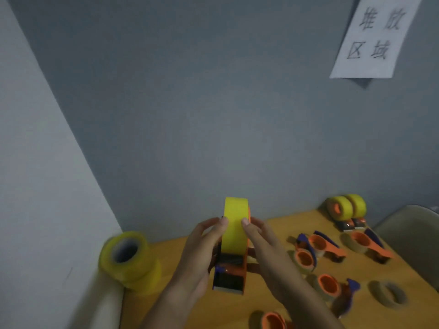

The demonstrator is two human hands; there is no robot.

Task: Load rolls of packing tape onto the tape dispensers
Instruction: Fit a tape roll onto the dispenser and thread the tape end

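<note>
dispenser [229,274]: yellow tape roll [235,224] seated | left hand [202,252], right hand [266,248]: fingers clamp roll's sides

Blurred spare tape stack [129,260]; bottom dispenser [273,321] seemingly cut off.

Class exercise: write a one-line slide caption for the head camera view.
Both hands, left hand and right hand, hold a yellow tape roll seated on an orange dispenser above the wooden table.
</note>
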